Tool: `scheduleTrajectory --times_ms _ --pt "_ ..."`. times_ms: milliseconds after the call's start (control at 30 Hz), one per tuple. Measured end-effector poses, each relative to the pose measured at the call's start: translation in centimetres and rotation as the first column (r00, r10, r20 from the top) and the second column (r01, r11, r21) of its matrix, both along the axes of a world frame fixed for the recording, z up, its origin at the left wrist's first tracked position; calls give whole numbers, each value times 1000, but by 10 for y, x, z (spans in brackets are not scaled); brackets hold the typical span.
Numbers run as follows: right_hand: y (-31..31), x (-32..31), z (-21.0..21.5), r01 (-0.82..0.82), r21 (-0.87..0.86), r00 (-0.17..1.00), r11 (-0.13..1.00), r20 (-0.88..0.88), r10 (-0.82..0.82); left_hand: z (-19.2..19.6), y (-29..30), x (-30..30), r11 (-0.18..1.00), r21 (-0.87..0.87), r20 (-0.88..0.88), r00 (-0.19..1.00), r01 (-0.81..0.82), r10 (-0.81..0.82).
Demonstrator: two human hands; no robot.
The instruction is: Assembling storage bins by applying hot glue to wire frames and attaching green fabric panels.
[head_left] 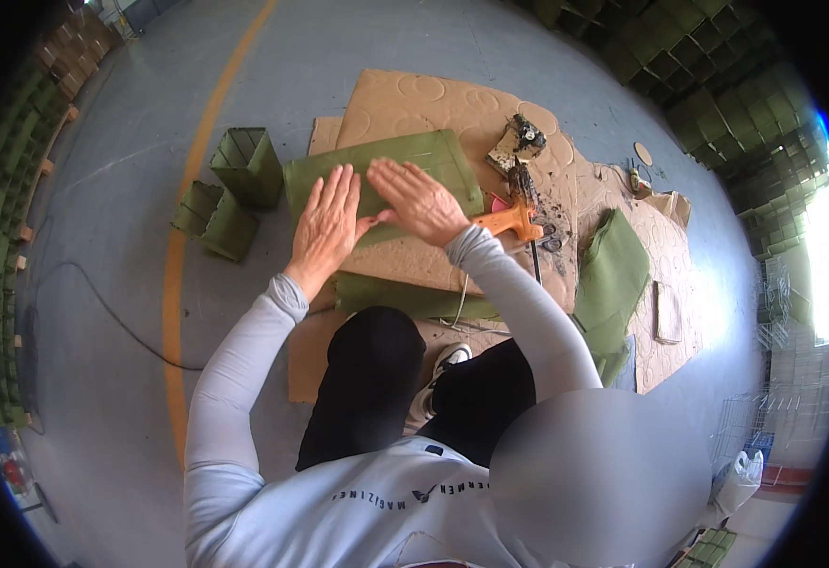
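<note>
My left hand point(327, 222) lies flat with its fingers stretched out over a green fabric-like panel point(448, 170). Beside it, my right hand point(419, 204) is also flat and outstretched, angled toward the left one. Both thumbs nearly meet, and neither hand grips anything. The panel rests on a cardboard-topped work surface point(405, 95). Just right of my right wrist lies an orange glue gun point(514, 221) with a dark, crusted front end. A pair of scissors point(554, 239) sits beside it.
Two open green boxes point(247, 166) point(220, 227) stand on the floor at left. Folded green sheets point(615, 270) lie at right on cardboard. A dark-smeared block point(519, 147) sits at the far right of the work surface. Stacks of green boxes point(717, 123) line both sides. A cable point(116, 322) crosses the floor.
</note>
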State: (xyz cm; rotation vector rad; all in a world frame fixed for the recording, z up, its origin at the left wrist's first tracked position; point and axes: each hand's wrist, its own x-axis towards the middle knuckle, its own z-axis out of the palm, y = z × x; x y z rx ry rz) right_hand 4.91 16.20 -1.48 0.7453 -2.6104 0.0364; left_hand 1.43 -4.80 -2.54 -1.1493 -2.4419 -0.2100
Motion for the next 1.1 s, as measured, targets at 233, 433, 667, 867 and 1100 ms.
scheduleTrajectory --times_ms 233,433,667,867,1100 --pt "-17 23 -19 170 -81 983 982 -58 -175 2 -9 12 999 -24 -67 997 -31 29" --pt "43 59 -29 523 -515 788 679 -12 -616 -27 -36 32 696 653 223 955 -297 197" --pt "50 52 -112 431 -864 819 -260 495 -288 33 -30 28 532 698 640 752 -480 -162" --pt "91 38 -155 313 -927 935 207 262 -241 132 84 13 705 706 89 980 64 -177" --pt "67 47 -144 623 -732 780 -275 554 293 109 87 9 851 431 -37 948 300 -315"
